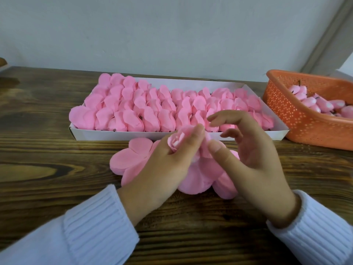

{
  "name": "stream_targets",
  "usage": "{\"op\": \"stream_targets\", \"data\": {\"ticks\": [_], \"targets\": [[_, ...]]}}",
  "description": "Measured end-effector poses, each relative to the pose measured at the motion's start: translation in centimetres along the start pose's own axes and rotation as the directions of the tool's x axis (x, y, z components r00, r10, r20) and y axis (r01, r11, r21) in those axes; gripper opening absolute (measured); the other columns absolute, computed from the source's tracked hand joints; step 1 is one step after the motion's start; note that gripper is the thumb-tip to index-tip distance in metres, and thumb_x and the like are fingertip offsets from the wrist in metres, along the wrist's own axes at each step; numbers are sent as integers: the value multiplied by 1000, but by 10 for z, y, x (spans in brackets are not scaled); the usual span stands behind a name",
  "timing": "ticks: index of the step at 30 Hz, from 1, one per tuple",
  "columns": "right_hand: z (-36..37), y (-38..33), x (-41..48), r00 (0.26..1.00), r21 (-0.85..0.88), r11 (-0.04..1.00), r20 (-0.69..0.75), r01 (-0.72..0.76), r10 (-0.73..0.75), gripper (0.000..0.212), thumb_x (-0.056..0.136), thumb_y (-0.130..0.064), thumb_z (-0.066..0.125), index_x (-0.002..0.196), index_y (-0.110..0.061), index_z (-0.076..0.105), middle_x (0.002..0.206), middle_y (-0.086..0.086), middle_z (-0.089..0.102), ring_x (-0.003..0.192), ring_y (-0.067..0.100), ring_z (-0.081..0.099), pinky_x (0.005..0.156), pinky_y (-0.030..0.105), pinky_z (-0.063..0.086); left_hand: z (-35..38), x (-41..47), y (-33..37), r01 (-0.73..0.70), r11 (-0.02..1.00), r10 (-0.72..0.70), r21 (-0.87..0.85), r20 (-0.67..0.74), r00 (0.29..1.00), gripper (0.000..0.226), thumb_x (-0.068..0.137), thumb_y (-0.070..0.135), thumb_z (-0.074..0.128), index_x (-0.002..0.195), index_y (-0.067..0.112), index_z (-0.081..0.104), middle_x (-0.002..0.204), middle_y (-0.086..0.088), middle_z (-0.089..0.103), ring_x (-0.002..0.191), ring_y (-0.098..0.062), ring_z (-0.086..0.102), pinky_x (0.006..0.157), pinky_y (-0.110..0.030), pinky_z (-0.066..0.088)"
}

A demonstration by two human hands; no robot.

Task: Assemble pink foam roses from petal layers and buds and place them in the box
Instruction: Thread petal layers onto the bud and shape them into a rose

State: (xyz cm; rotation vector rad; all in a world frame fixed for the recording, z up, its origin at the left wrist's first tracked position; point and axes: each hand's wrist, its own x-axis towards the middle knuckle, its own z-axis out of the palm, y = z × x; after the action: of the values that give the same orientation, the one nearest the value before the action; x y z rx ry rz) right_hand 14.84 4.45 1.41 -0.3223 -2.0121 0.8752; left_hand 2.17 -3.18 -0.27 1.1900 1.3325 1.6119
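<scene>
From my seat, the weak point is the grip at the centre. My left hand (168, 159) has its fingers curled round a bud (176, 142), with a petal folded up against it. My right hand (248, 155) is loose, its fingers arched and apart, and I can't see it holding anything. Only its thumb (217, 150) presses on that petal. If the thumb slips, I judge the soft foam will spring back flat and the wrap will come undone. If I squeeze too hard, the bud could crush or the petal could tear at its middle. The box (114, 133) at 12 o'clock is packed edge to edge with roses (152, 106). Pushing another in could knock its neighbours out of line, and I can't pick out a free slot from here.

The bud sits between both hands, just above the petal layers (129, 161). These lie flat on the table (47, 150) under my hands and fan out towards 9 o'clock and 6 o'clock. The box lies just beyond my fingertips. The basket (298, 119) with loose buds (309, 102) is at 2 o'clock, well apart from the right hand.
</scene>
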Motion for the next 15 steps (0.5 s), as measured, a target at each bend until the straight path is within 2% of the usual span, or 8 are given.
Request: {"op": "stream_targets", "data": {"ticks": [3, 5, 7, 10, 12, 14, 15], "targets": [[5, -1, -3, 997, 35, 997, 24, -71, 71, 42, 76, -38, 68, 112, -24, 48, 109, -20, 56, 110, 9, 56, 89, 24, 42, 0, 2, 2, 0, 997, -4, -73, -54, 999, 47, 73, 69, 45, 58, 28, 61, 71, 0, 60, 83, -14, 63, 81, -40, 49], [9, 0, -4, 996, 36, 996, 19, -85, 85, 47, 73, -40, 71, 111, -24, 47, 106, -24, 55, 104, 5, 57, 86, 19, 41, 0, 3, 5, 23, 983, -31, -184, -40, 999, 47, 75, 69, 50, 57, 26, 59, 73, -7, 54, 81, -23, 59, 79, -43, 48], [12, 1, -5, 993, 91, 989, 40, -116, 112, 51, 72, -35, 75, 112, -24, 46, 103, -19, 59, 100, 8, 60, 84, 19, 43, 1, 3, 6, 53, 962, -58, -269, -10, 998, 48, 74, 69, 57, 57, 24, 60, 78, -11, 55, 83, -26, 60, 82, -45, 47], [14, 0, -7, 975, 254, 943, 117, -213, 189, 55, 73, -19, 79, 115, -23, 44, 101, 0, 70, 95, 16, 68, 81, 24, 51, 4, 2, 6, 67, 940, -59, -333, 35, 998, 42, 68, 63, 56, 58, 23, 63, 89, -10, 69, 95, -24, 68, 88, -42, 53], [14, -1, -8, 964, 340, 904, 145, -258, 221, 53, 73, -17, 76, 114, -21, 44, 100, 8, 71, 92, 19, 70, 78, 27, 54, 5, 1, 4, 59, 949, -45, -310, 50, 998, 45, 75, 65, 59, 61, 22, 63, 92, -11, 71, 95, -26, 69, 87, -45, 55], [13, -3, -6, 958, 432, 856, 167, -284, 233, 51, 74, -15, 74, 115, -15, 44, 97, 8, 73, 88, 16, 71, 73, 23, 54, 3, -1, 3, 36, 967, -18, -254, 73, 997, 42, 76, 64, 62, 72, 22, 67, 102, -19, 69, 102, -32, 67, 92, -50, 52], [12, -4, -5, 953, 480, 825, 186, -299, 237, 50, 75, -11, 71, 116, -11, 43, 92, 6, 74, 83, 12, 71, 70, 19, 53, 1, -1, 3, 18, 975, 6, -223, 105, 994, 37, 75, 61, 64, 81, 24, 70, 106, -19, 69, 104, -30, 66, 92, -47, 53]]}}
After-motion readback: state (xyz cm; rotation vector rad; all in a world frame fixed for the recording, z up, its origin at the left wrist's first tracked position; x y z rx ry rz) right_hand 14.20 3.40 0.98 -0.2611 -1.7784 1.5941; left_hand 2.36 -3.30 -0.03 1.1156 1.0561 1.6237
